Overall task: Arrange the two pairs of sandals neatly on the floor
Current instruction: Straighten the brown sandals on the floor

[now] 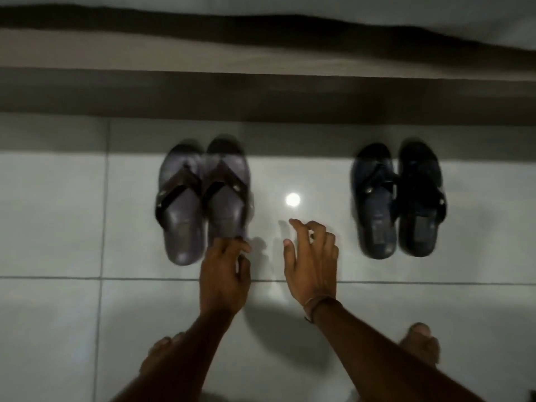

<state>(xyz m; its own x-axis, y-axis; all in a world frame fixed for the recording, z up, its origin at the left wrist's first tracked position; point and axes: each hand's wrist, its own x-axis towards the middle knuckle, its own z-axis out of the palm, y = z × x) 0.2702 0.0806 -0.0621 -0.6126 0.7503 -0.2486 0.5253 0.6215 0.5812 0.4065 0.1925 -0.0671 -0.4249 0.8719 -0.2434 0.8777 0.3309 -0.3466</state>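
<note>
A grey pair of sandals with brown straps stands side by side on the white tiled floor, toes toward the wall. To the right, a dark blue-black pair also stands side by side. My left hand has its fingers curled at the heel of the right grey sandal, touching it. My right hand hovers over bare tile between the two pairs, fingers apart and holding nothing. The picture is blurred by motion.
A dark skirting strip runs along the wall base just beyond the sandals' toes. My bare feet stand on the tiles near the bottom, left and right. A lamp's bright reflection shines on the tile between the pairs.
</note>
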